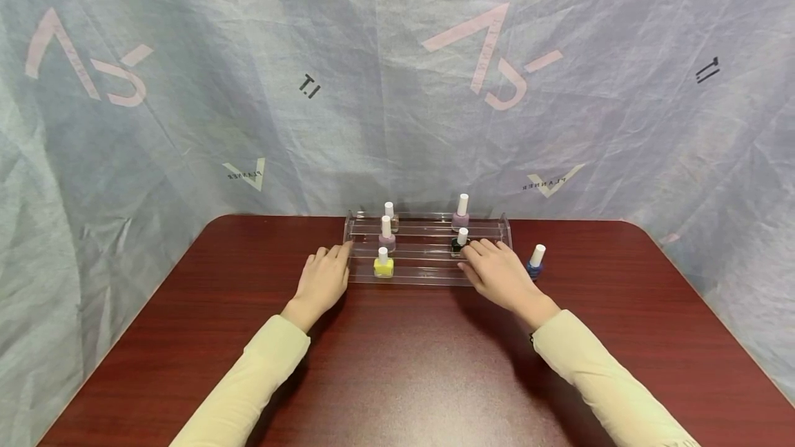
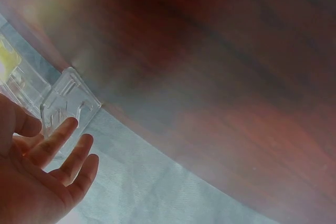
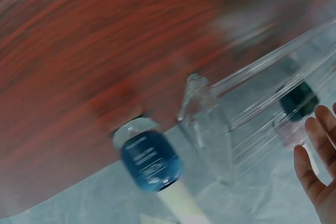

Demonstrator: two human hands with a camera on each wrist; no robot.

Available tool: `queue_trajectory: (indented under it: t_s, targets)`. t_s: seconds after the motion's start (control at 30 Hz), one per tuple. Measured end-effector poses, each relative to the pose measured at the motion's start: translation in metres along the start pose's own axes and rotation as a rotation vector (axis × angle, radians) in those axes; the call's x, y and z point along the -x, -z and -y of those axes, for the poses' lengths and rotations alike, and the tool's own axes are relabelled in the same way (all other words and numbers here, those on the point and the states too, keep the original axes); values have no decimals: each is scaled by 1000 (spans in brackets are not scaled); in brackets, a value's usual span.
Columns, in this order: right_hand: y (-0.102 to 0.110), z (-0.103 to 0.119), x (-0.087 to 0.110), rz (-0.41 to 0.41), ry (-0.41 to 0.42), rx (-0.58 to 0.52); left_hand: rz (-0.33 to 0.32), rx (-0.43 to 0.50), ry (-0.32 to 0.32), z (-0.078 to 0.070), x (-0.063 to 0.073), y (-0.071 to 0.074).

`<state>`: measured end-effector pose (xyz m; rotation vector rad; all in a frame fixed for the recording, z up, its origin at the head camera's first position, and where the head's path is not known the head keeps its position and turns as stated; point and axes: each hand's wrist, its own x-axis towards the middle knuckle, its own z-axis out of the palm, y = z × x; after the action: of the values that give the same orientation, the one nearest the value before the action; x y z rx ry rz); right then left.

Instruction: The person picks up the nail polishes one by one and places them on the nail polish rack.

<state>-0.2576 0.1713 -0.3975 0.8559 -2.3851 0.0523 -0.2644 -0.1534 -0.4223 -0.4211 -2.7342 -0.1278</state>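
Observation:
A clear tiered display rack [image 1: 428, 272] holds several white-capped nail polish bottles. My left hand [image 1: 323, 278] is at the rack's left end, fingers loosely extended by the clear side panel [image 2: 68, 100]. Over the right part of the rack, my right hand [image 1: 497, 271] has its fingers beside a black nail polish bottle [image 1: 458, 245] on a middle tier; nothing shows in its grip. That bottle looks dark green in the right wrist view. Just right of this hand, a blue nail polish bottle [image 3: 151, 161] stands upright on the table, outside the rack.
On the rack's left side are a yellow bottle [image 1: 384, 267] in front, a pale mauve one [image 1: 387, 240] behind it and a brownish one [image 1: 395, 224] at the top. Another mauve bottle [image 1: 460, 220] stands top right. A grey cloth [image 1: 385, 88] hangs behind the dark red table [image 1: 397, 364].

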Motion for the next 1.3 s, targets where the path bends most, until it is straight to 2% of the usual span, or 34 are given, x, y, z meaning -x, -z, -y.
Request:
queue_trajectory:
  t_s: [0.2, 0.7, 0.97, 1.3]
  targets:
    - [1, -12, 7, -52, -3, -8, 2, -2, 2, 1, -1, -1]
    - [15, -44, 16, -88, -39, 13, 5, -9, 0, 2, 0, -1]
    - [21, -58, 23, -67, -90, 40, 3, -17, -4, 2, 0, -1]
    - [29, -71, 33, -7, -181, 21, 5, -16, -7, 2, 0, -1]
